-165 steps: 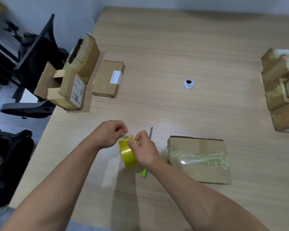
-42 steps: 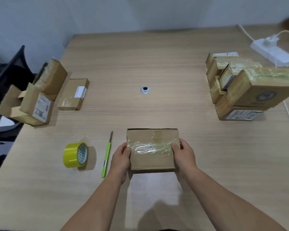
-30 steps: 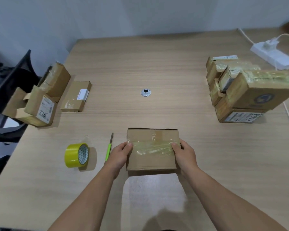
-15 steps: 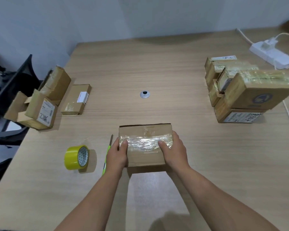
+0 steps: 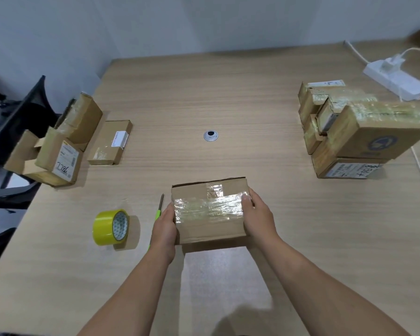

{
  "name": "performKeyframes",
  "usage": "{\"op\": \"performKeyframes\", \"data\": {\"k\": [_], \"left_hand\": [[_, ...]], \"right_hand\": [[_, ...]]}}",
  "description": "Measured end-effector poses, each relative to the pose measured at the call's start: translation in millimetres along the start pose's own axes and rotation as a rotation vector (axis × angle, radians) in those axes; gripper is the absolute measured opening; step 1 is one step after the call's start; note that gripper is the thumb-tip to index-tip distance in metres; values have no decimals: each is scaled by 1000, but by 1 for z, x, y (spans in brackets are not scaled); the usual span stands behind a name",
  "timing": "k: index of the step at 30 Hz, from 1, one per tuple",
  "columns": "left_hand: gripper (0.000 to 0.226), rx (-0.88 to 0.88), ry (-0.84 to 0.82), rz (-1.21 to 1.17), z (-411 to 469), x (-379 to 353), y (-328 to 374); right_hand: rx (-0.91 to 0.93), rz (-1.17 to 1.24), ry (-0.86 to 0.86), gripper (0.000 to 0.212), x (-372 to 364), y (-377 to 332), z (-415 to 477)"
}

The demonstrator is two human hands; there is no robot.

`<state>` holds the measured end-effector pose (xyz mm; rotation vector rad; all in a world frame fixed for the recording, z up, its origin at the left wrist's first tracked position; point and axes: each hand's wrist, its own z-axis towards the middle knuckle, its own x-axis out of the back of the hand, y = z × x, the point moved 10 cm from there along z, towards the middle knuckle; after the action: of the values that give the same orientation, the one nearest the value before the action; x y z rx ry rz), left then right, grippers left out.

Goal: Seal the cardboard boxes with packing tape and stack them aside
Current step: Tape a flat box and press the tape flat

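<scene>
Item: taped box (image 5: 210,212), on worktop (image 5: 228,105) just right of the tape roll (image 5: 110,227). My left hand (image 5: 164,229) and right hand (image 5: 258,218) grip its opposite sides. Likely light, stiff cardboard; glossy tape slippery, so hold bare side walls.

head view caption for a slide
Left hand and right hand grip a taped cardboard box; yellow tape roll stands nearby.
</scene>
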<state>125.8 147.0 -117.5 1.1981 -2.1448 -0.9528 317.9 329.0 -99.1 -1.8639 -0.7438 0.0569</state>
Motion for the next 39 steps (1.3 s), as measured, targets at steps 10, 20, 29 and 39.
{"op": "performKeyframes", "data": {"k": [10, 20, 29, 39], "left_hand": [[38, -127, 69, 371, -6, -15, 15], [28, -134, 77, 165, -4, -4, 14], [34, -33, 67, 191, 0, 5, 10], [43, -257, -128, 398, -6, -19, 31]], "right_hand": [[-74, -344, 101, 94, -12, -4, -7], [-4, -117, 114, 44, -1, -1, -4], [-15, -79, 11, 54, -6, 1, -4], [-40, -99, -33, 104, -14, -2, -7]]}}
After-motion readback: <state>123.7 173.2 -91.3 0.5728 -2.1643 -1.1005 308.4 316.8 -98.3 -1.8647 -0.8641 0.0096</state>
